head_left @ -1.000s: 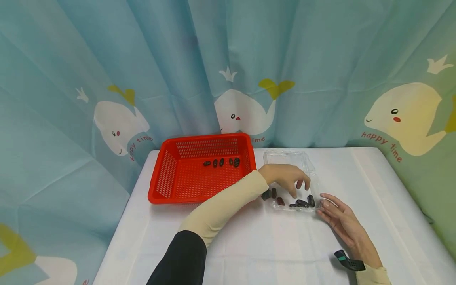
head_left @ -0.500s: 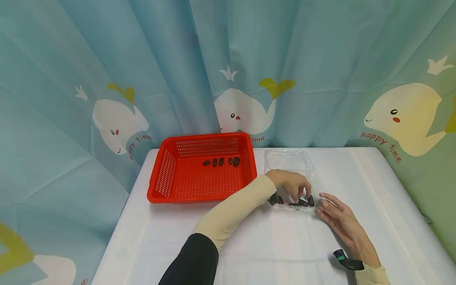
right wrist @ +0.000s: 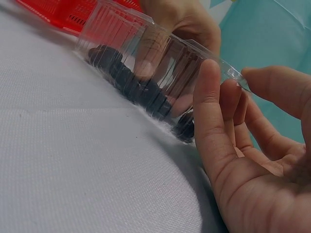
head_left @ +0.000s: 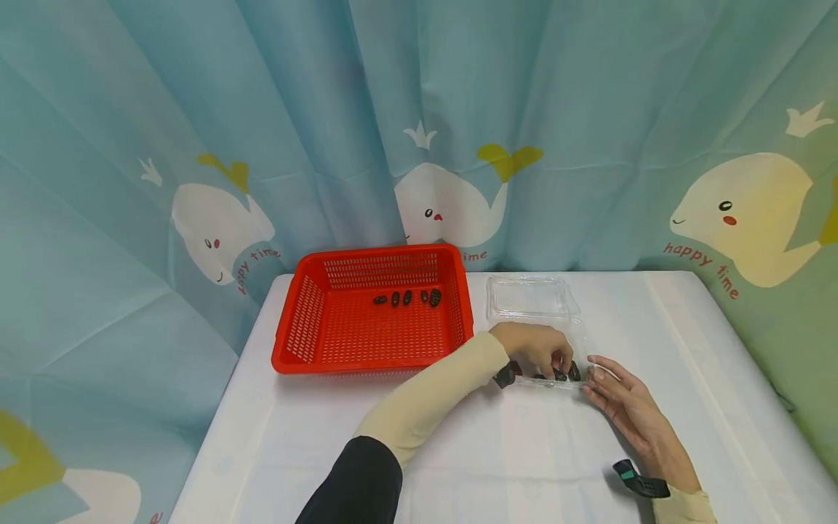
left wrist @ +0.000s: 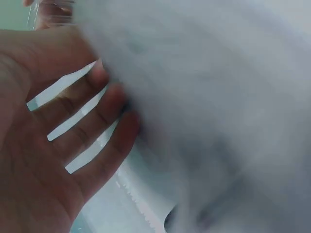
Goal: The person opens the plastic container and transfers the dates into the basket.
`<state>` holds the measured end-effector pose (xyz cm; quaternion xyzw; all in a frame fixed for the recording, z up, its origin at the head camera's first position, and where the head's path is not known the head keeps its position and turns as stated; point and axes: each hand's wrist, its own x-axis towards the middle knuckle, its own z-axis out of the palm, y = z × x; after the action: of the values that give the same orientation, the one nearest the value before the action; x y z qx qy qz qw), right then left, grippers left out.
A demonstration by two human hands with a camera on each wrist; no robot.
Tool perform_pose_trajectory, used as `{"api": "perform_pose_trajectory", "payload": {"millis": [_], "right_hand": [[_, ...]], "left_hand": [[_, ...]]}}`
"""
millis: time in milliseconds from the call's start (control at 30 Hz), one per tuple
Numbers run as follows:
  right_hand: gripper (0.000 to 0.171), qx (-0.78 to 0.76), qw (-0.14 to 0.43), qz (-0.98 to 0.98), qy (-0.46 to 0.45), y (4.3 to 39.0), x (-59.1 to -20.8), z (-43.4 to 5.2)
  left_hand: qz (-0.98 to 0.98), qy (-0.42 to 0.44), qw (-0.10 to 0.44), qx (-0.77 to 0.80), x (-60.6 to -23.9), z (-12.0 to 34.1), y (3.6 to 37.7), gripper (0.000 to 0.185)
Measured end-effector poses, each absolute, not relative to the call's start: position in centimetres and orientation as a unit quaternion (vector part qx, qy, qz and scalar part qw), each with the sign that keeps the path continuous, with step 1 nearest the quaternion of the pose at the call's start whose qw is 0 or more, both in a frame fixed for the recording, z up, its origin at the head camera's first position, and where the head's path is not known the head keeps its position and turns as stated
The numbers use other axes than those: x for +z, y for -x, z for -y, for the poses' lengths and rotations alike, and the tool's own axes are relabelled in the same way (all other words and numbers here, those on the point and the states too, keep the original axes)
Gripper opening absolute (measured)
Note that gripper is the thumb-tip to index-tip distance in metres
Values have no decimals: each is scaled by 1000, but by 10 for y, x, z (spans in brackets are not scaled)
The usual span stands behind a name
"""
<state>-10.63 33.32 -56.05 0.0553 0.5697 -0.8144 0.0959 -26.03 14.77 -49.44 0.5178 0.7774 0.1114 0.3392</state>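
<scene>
Clock centred on the clear box (right wrist: 114, 24), 12 away from the person. Nearest, at 4: right hand (head_left: 633, 411), unmoved this past second, thumb and fingertips pinching the box's corner, steadying it by the look. Dark oblong pieces (head_left: 575, 372) lie in the box along its 6 o'clock wall. Left hand (head_left: 533, 343) is what changed: it hovered over the pieces a second ago, now fingertips are down among those between 5 and 6. Clamped on one or not: can't tell, fingers cover the spot and left wrist view is blurred. My read: reaching over, handling of pieces under way. Red basket (head_left: 366, 331) at 9, dark pieces in its far half as before, so nothing added. Open lid (head_left: 530, 297) at 12, curtain (head_left: 340, 131) beyond.
</scene>
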Motion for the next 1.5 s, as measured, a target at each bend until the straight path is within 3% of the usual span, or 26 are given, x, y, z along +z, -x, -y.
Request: {"api": "perform_pose_trajectory", "payload": {"millis": [400,1000,1500], "right_hand": [[32,-821,98,-560,-56,106,-561,-334],[34,-830,92,-549,-42,105,-565,-335],[34,-821,86,-562,-47,102,-564,-334]], "left_hand": [[-766,-520,338,169,-503,-146,261,16],[-825,-481,276,106,-488,-138,245,19],[-791,-555,210,147,-457,-124,234,19]]}}
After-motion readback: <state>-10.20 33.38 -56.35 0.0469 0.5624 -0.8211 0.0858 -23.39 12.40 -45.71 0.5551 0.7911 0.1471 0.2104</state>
